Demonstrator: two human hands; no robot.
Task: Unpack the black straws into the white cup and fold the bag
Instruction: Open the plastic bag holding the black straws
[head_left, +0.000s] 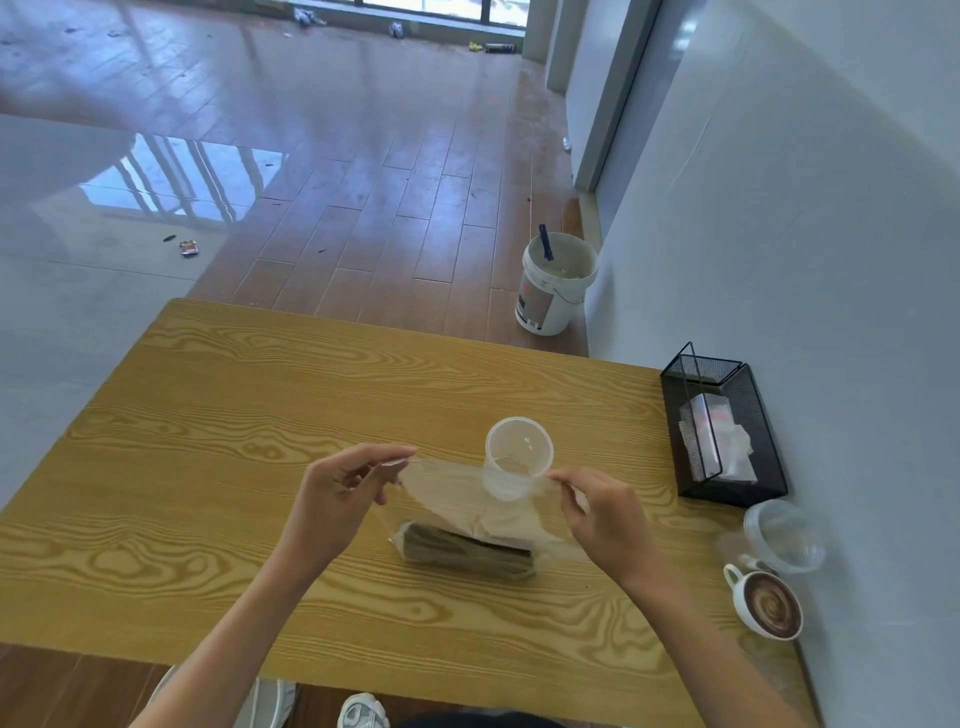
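A clear plastic bag (467, 499) is held up over the wooden table (260, 415), its mouth stretched between my two hands. My left hand (343, 493) pinches the left corner of the opening and my right hand (597, 512) pinches the right corner. A bundle of black straws (467, 551) lies in the bottom of the bag, resting on the table. The white translucent cup (519, 452) stands upright just behind the bag's top edge, with nothing visible in it.
A black mesh holder (727, 436) with packets stands at the right by the wall. A stack of clear lids or cups (784, 535) and a latte cup (763, 605) sit near the right front. A white bucket (558, 283) stands on the floor beyond the table.
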